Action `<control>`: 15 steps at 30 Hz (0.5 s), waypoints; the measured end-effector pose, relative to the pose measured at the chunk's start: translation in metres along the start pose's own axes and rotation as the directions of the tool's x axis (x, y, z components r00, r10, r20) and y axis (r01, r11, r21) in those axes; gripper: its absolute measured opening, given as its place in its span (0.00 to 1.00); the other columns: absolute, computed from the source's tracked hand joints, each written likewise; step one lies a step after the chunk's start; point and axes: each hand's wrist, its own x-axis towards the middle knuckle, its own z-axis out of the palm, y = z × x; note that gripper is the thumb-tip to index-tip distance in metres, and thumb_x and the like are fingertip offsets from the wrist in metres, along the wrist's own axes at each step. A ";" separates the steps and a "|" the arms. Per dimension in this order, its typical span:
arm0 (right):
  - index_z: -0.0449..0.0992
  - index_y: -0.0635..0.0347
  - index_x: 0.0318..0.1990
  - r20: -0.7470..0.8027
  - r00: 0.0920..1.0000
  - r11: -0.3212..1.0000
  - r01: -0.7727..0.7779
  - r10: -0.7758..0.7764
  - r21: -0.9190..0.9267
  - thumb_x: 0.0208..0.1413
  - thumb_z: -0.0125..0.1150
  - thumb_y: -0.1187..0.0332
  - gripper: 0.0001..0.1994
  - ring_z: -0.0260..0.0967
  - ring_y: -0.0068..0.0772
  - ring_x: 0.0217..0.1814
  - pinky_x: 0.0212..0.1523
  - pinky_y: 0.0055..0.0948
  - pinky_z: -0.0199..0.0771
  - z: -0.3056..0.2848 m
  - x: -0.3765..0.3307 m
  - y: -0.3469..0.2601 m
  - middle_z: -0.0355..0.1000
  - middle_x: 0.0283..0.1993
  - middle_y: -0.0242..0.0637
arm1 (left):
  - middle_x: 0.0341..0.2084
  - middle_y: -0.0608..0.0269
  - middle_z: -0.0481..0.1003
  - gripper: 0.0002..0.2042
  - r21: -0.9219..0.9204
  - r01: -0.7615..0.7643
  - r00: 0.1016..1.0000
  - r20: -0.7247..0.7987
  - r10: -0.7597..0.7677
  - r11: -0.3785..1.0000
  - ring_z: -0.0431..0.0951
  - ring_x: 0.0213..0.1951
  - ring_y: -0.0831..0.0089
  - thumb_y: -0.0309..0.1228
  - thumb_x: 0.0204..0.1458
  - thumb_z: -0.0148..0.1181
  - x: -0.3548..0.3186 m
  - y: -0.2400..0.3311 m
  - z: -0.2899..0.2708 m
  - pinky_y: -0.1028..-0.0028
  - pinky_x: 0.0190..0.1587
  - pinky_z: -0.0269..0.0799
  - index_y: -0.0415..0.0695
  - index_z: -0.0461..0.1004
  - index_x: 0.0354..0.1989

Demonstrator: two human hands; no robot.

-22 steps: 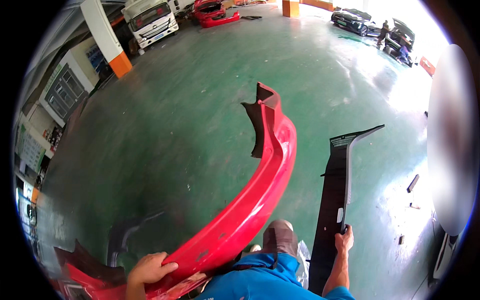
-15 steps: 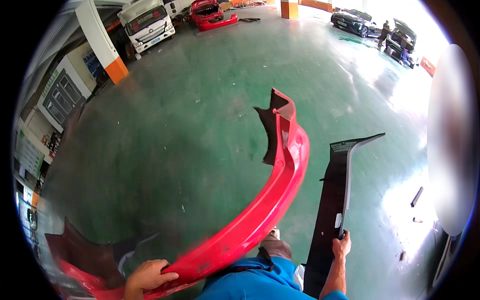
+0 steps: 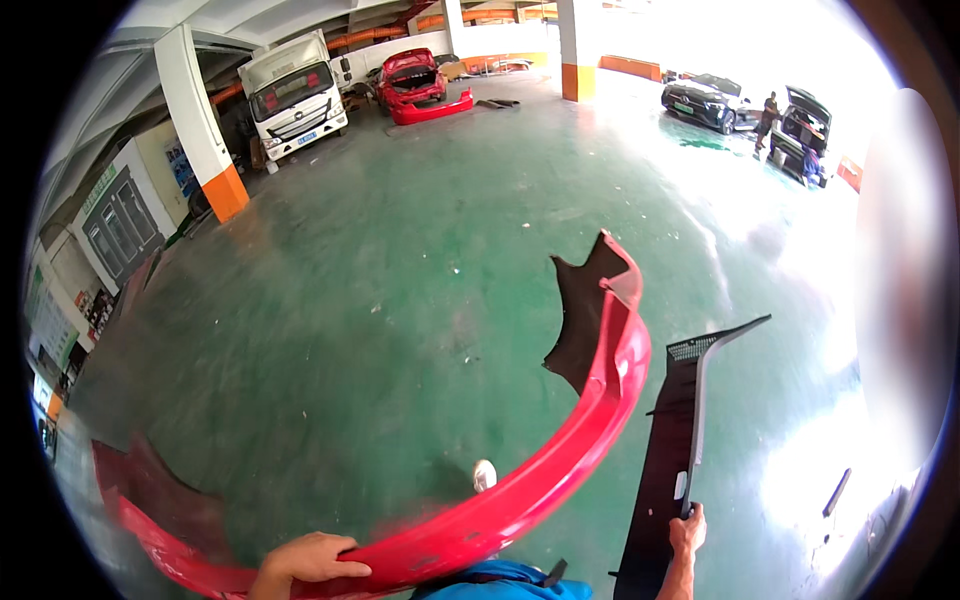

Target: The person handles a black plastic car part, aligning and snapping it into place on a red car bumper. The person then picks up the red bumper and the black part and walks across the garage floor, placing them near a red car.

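A long curved red car bumper (image 3: 545,478) arcs across the lower middle of the view, its dark inner side showing at both ends. My left hand (image 3: 316,558) is closed over its upper edge near the lower left, thumb and fingers lying on the red surface. On the other side, my right hand (image 3: 687,532) grips the edge of a long black plastic cowl panel (image 3: 668,440) with a grey rim and a mesh patch at its far end. The panel hangs lengthwise beside the bumper, apart from it. My right fingers are partly hidden behind the panel's edge.
Green floor (image 3: 400,280) stretches ahead. Far off stand a white truck (image 3: 297,105), a red car (image 3: 410,78) with another red bumper (image 3: 432,108), and dark cars (image 3: 708,103). A person (image 3: 767,120) stands by one. Orange-based pillars (image 3: 228,195) rise left and centre.
The view has tilted up, showing more of the far hall. The bumper's far end has shifted right, nearer the panel. A shoe now shows beyond the bumper. Both hands keep their grip.
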 end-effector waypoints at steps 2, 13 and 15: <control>0.75 0.54 0.54 -0.024 1.000 1.000 -0.010 0.011 0.005 0.42 0.59 0.73 0.25 0.75 0.57 0.54 0.54 0.50 0.75 0.035 0.049 -0.032 0.78 0.49 0.46 | 0.44 0.44 0.80 0.33 0.060 -0.055 0.998 -0.023 0.057 0.997 0.79 0.49 0.46 0.64 0.55 0.59 0.065 0.002 -0.041 0.55 0.51 0.74 0.42 0.79 0.47; 0.77 0.55 0.58 0.146 0.965 0.976 -0.218 0.218 -0.010 0.51 0.60 0.55 0.26 0.76 0.58 0.58 0.60 0.50 0.75 0.144 0.198 -0.227 0.78 0.56 0.55 | 0.46 0.39 0.80 0.39 0.064 -0.041 0.987 -0.150 0.050 0.997 0.79 0.51 0.44 0.70 0.54 0.56 0.393 0.015 -0.310 0.54 0.53 0.75 0.41 0.80 0.50; 0.76 0.55 0.58 0.133 0.977 0.986 -0.158 0.164 -0.060 0.50 0.61 0.54 0.28 0.75 0.59 0.59 0.60 0.51 0.75 0.148 0.207 -0.331 0.77 0.56 0.55 | 0.46 0.39 0.80 0.39 0.028 -0.010 0.993 -0.115 0.013 1.000 0.79 0.52 0.44 0.70 0.53 0.56 0.456 0.020 -0.347 0.54 0.54 0.75 0.41 0.80 0.50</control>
